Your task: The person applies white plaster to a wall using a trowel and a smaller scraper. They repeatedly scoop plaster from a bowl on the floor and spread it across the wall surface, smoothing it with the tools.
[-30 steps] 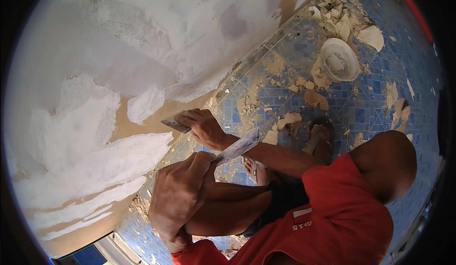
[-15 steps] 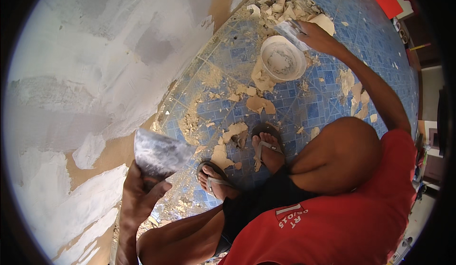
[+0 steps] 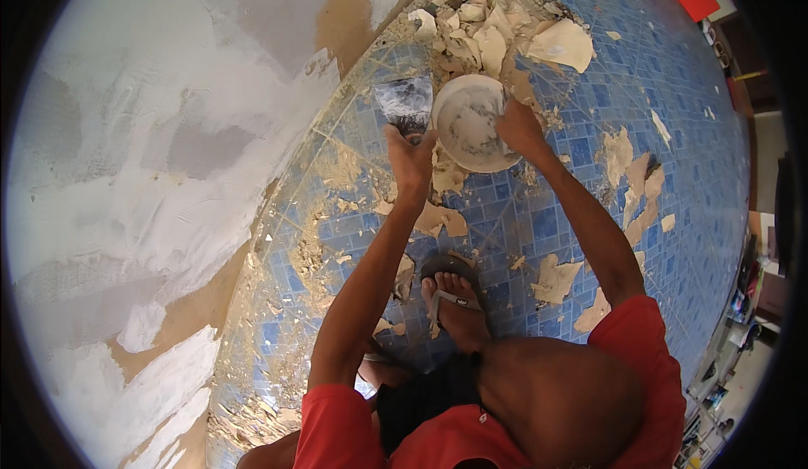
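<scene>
My left hand [image 3: 411, 162] grips a wide putty knife [image 3: 406, 103], blade upward and smeared with white and grey compound. It is held just left of a round white bucket [image 3: 448, 124] with pale, wet-looking compound [image 3: 478, 120] inside. My right hand [image 3: 520, 127] is closed at the bucket's right rim, around a second putty knife [image 3: 506, 99]. Only a thin dark edge of that blade shows; the rest is hidden by the hand and rim.
On the left stands a wall [image 3: 168, 158] patched with white and grey compound over brown areas. Broken plaster flakes [image 3: 492, 36] are heaped beyond the bucket, and more chips lie across the blue tiled floor [image 3: 539, 208]. My sandalled foot [image 3: 459, 305] is below the bucket.
My left hand has swung from beside the wall up to the bucket with its putty knife. My right hand has turned its knife down at the bucket's rim, and the view has shifted.
</scene>
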A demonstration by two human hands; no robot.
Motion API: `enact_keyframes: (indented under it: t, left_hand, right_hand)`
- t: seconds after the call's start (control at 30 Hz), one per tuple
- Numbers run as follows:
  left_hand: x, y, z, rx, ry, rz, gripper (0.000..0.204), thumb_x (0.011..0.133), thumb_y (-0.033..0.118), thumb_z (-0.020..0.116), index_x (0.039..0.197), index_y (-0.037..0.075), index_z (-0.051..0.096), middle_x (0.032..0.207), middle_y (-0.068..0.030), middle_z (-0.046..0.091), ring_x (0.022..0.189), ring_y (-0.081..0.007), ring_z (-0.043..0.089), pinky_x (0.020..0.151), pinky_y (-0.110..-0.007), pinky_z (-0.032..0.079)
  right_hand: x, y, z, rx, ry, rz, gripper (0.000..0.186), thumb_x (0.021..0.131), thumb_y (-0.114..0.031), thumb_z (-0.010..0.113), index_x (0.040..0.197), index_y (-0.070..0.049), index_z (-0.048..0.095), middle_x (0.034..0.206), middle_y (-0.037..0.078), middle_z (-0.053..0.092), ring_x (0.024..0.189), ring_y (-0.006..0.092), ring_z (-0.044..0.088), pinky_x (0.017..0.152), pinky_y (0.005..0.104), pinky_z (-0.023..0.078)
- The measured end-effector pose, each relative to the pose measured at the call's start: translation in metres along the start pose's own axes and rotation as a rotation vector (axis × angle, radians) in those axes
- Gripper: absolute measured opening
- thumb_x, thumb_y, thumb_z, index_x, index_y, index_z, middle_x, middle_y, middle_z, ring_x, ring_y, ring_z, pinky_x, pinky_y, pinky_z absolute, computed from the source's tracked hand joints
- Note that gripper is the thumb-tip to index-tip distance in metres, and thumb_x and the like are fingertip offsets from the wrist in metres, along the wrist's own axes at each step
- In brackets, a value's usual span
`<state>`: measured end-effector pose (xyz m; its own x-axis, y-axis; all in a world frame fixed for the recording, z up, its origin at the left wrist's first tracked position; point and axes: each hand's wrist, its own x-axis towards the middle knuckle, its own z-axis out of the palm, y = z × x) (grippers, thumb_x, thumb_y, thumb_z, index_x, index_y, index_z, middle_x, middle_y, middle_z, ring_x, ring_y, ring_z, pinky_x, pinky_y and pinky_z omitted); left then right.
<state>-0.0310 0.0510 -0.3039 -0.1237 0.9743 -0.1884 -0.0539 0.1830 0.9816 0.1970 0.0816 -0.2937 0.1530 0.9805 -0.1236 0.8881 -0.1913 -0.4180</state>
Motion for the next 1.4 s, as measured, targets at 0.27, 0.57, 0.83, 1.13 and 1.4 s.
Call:
enact_keyframes:
  t: [0.27, 0.57, 0.83, 1.13, 1.4]
  left_hand:
    - [0.032, -0.035, 0.005, -0.048, -0.133, -0.066, 0.042, 0.084, 0.005, 0.078, 0.114, 0.003, 0.048, 0.093, -0.0063, 0.064, 0.074, -0.0127, 0.063, 0.060, -0.027, 0.052]
    - [0.034, -0.026, -0.003, -0.336, -0.186, -0.193, 0.041, 0.085, 0.001, 0.079, 0.110, 0.000, 0.047, 0.089, -0.0086, 0.065, 0.073, -0.0130, 0.064, 0.061, -0.029, 0.054]
    - [0.033, -0.039, 0.004, -0.170, -0.086, -0.049, 0.041, 0.087, 0.004, 0.079, 0.110, 0.000, 0.045, 0.090, -0.0101, 0.064, 0.075, -0.0157, 0.064, 0.066, -0.032, 0.054]
    - [0.015, -0.024, -0.014, 0.025, -0.015, 0.108, 0.030, 0.102, 0.026, 0.063, 0.116, 0.002, 0.054, 0.097, -0.0088, 0.065, 0.082, -0.0167, 0.064, 0.066, -0.032, 0.052]
    - [-0.034, 0.048, -0.060, -0.069, -0.331, -0.235, 0.026, 0.109, 0.022, 0.047, 0.110, -0.001, 0.058, 0.091, -0.0112, 0.069, 0.077, -0.0178, 0.071, 0.063, -0.031, 0.055]
  right_hand:
    - [0.011, -0.013, 0.044, -0.103, 0.106, -0.119, 0.015, 0.083, -0.013, 0.064, 0.087, 0.001, 0.068, 0.086, 0.022, 0.070, 0.082, 0.0418, 0.070, 0.073, 0.0514, 0.056]
    - [0.011, -0.023, 0.041, -0.221, -0.039, -0.581, 0.012, 0.082, -0.009, 0.067, 0.091, -0.003, 0.071, 0.109, 0.013, 0.062, 0.104, 0.0329, 0.063, 0.081, 0.0479, 0.054]
    - [0.002, 0.004, 0.020, -0.375, -0.230, -0.910, 0.027, 0.082, -0.009, 0.070, 0.107, -0.016, 0.078, 0.105, 0.005, 0.060, 0.111, 0.0256, 0.060, 0.089, 0.0472, 0.046]
    - [0.019, 0.018, -0.067, 0.419, -0.507, -0.128, 0.028, 0.089, -0.011, 0.073, 0.116, -0.005, 0.074, 0.105, 0.009, 0.075, 0.098, 0.0200, 0.069, 0.091, 0.0385, 0.050]
    - [-0.015, 0.011, -0.097, 1.072, -0.433, -0.105, 0.025, 0.094, -0.013, 0.072, 0.117, -0.003, 0.073, 0.103, 0.002, 0.074, 0.095, 0.0121, 0.067, 0.087, 0.0326, 0.053]
